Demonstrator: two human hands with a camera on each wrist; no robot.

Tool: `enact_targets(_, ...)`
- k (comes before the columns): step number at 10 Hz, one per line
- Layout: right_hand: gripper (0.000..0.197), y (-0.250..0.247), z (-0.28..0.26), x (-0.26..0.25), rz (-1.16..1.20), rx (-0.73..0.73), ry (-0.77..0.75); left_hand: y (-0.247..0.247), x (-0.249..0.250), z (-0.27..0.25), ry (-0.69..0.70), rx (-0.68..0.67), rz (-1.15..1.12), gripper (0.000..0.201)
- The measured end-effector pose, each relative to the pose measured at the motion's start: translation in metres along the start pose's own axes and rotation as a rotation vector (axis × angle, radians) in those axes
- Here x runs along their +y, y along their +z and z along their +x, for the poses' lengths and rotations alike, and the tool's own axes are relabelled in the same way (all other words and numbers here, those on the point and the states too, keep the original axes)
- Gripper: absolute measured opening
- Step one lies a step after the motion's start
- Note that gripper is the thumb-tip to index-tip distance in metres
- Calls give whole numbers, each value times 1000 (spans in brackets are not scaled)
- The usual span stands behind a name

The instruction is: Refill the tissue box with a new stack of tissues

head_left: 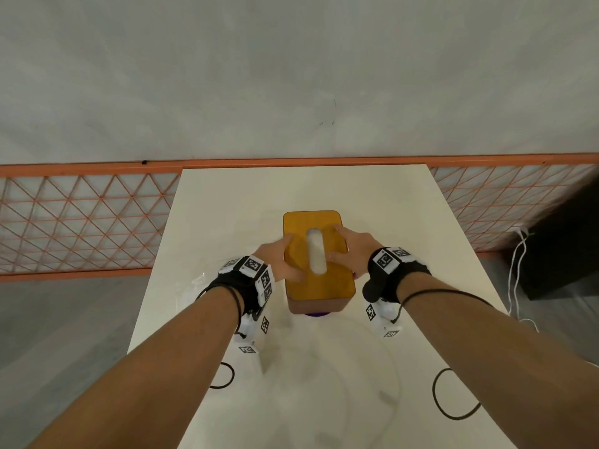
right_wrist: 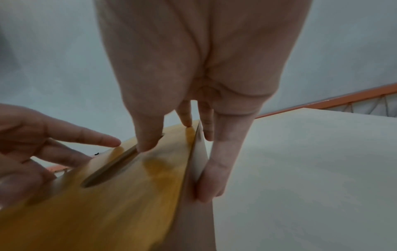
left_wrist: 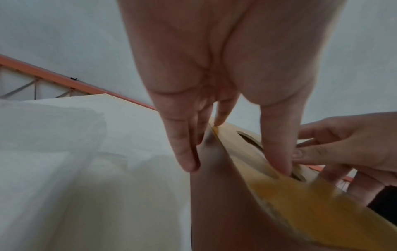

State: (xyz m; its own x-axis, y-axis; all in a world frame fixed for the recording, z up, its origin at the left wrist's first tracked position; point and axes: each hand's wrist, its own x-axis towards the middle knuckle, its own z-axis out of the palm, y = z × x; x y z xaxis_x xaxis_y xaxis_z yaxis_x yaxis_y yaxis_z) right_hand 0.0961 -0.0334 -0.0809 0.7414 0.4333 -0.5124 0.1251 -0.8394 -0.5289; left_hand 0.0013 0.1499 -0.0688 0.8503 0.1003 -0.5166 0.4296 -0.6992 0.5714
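A tissue box point(head_left: 316, 304) with an amber-yellow lid point(head_left: 324, 286) stands in the middle of the white table point(head_left: 259, 196). White tissue point(head_left: 316, 254) shows through the lid's oval slot point(right_wrist: 111, 167). My left hand point(head_left: 285, 257) grips the lid's left edge, its thumb point(left_wrist: 279, 152) lying on top by the slot and its fingers point(left_wrist: 182, 149) down the side. My right hand point(head_left: 343, 244) grips the right edge the same way, thumb point(right_wrist: 146, 141) at the slot and fingers point(right_wrist: 212, 178) against the side wall.
Crumpled clear plastic wrap point(head_left: 201, 280) lies on the table left of the box. Something purple point(head_left: 316, 315) peeks out under the box's near end. Black cable loops point(head_left: 453, 396) hang near my forearms. An orange mesh fence point(head_left: 81, 222) runs behind the table.
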Motion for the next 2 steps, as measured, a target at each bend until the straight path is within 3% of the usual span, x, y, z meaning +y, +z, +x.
enact_targets(1, 72, -2, -11, -5, 1, 23, 33, -1, -2, -7, 24, 152, -18, 70)
enact_targets(2, 61, -12, -17, -10, -205, 130, -24, -10, 1, -17, 89, 341, 58, 37)
